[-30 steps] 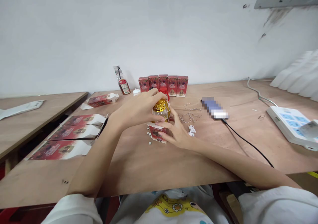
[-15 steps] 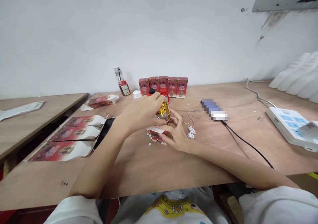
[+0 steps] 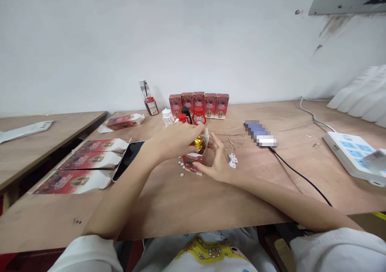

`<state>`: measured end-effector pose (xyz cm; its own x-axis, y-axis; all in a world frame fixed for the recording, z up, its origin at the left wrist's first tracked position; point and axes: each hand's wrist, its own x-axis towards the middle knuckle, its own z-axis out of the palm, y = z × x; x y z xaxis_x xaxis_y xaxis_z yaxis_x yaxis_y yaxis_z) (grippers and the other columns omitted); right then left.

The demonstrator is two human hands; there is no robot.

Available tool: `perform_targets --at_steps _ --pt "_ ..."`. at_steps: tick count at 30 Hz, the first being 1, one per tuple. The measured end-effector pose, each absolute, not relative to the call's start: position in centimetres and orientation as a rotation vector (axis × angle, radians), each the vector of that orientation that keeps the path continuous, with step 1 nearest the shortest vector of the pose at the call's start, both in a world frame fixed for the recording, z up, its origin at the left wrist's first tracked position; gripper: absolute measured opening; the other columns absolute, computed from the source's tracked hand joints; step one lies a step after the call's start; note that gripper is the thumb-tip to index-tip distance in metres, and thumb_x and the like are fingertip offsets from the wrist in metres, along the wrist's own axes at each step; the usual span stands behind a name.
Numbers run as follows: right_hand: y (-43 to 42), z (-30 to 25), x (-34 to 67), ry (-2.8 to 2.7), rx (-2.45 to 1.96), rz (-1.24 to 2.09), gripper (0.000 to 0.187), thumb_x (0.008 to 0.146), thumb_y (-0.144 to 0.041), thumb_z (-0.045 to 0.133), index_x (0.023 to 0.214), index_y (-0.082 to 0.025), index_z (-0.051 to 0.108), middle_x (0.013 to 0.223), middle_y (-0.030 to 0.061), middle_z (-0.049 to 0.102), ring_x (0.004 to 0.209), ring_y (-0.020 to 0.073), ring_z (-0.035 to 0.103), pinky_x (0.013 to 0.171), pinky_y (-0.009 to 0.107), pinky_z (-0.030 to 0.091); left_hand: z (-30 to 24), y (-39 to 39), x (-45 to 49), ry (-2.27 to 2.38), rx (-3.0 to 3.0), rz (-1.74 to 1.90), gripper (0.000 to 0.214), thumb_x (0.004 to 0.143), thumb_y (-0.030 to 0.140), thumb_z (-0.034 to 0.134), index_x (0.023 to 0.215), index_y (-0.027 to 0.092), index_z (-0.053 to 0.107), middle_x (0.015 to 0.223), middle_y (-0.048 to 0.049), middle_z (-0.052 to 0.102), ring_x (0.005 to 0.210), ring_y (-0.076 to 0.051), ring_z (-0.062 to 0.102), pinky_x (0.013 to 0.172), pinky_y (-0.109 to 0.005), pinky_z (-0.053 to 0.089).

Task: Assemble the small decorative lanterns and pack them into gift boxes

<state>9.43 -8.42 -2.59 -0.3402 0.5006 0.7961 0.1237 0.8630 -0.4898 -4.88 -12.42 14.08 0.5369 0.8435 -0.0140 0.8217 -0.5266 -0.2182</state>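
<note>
An upright red printed carton (image 3: 191, 164) stands on the table in front of me, its white top flaps raised. A small gold lantern (image 3: 198, 144) sits partly inside it, with only its shiny gold upper part showing. My left hand (image 3: 175, 140) arches over the carton's top, its fingers and thumb around the lantern; the fingertips are partly hidden. My right hand (image 3: 219, 162) steadies the carton from the right, thumb on the front and fingers along the side. Beyond the hands stand a white lantern (image 3: 167, 116), a black one (image 3: 186, 113) and red ones (image 3: 199, 116).
Several closed red cartons (image 3: 198, 100) line up by the wall. Flattened cartons (image 3: 75, 179) and a dark phone (image 3: 129, 159) lie left. Button cells (image 3: 181, 174), wire hooks (image 3: 232, 139), white pieces (image 3: 232, 160), a cabled phone (image 3: 259, 133) and a power strip (image 3: 352, 149) are around.
The gold lantern has gone down into the carton, my left hand lowering with it. My right hand's fingers have spread along the carton's side. The lanterns behind show more.
</note>
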Motion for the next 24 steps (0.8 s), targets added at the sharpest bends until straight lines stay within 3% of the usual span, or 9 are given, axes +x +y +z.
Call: perform_targets --at_steps 6,11,14,18,21,24 --pt "-8.7 -2.2 9.5 -1.892 -0.497 0.44 0.098 0.074 -0.034 0.071 0.145 -0.027 0.003 0.145 0.0153 0.032 0.132 0.0298 0.04 0.103 0.054 0.042 14.1 -12.2 -5.5 -1.377 -2.63 0.157 0.017 0.084 0.024 0.051 0.095 0.019 0.062 0.094 -0.004 0.068 0.078 -0.018 0.062 0.064 -0.027 0.038" --pt "-8.6 -1.3 9.9 -1.932 -0.445 0.215 0.081 0.08 -0.031 0.064 0.143 -0.03 0.014 0.142 0.012 0.032 0.136 0.0279 0.032 0.107 0.053 0.039 14.3 -12.1 -5.8 -1.319 -2.676 0.115 0.019 0.088 0.026 0.048 0.096 0.021 0.065 0.095 -0.0025 0.068 0.083 -0.018 0.062 0.069 -0.027 0.039" --pt "-8.6 -1.2 10.2 -1.954 -0.395 0.16 0.07 0.084 -0.025 0.059 0.141 -0.033 0.018 0.136 0.0098 0.036 0.131 0.0252 0.039 0.104 0.051 0.043 14.9 -12.4 -6.4 -1.325 -2.639 -0.04 0.024 0.09 0.032 0.045 0.099 0.019 0.063 0.095 -0.0052 0.066 0.087 -0.019 0.06 0.074 -0.029 0.041" --pt "-8.7 -1.3 10.3 -2.001 -0.306 0.092 0.055 0.087 -0.017 0.053 0.132 -0.04 0.031 0.134 0.0059 0.035 0.126 0.023 0.043 0.098 0.047 0.049 15.7 -12.7 -8.1 -1.307 -2.525 -0.308 0.037 0.089 0.047 0.045 0.108 0.018 0.058 0.111 -0.0093 0.061 0.102 -0.024 0.055 0.086 -0.035 0.04" --pt "-8.4 -1.5 10.3 -1.992 -0.236 0.1 0.058 0.086 -0.013 0.053 0.132 -0.041 0.031 0.139 0.0047 0.032 0.128 0.0228 0.042 0.097 0.047 0.05 16.4 -12.9 -9.3 -1.455 -2.573 -0.317 0.047 0.086 0.054 0.047 0.117 0.019 0.053 0.114 -0.0076 0.061 0.101 -0.024 0.056 0.083 -0.033 0.042" --pt "-8.0 -1.7 10.4 -1.985 -0.2 0.112 0.061 0.086 -0.012 0.054 0.132 -0.044 0.031 0.143 0.0028 0.028 0.131 0.0228 0.04 0.096 0.047 0.051 16.9 -13.1 -9.8 -1.537 -2.708 -0.26 0.044 0.086 0.05 0.048 0.12 0.022 0.051 0.116 -0.0036 0.061 0.099 -0.02 0.058 0.081 -0.028 0.042"
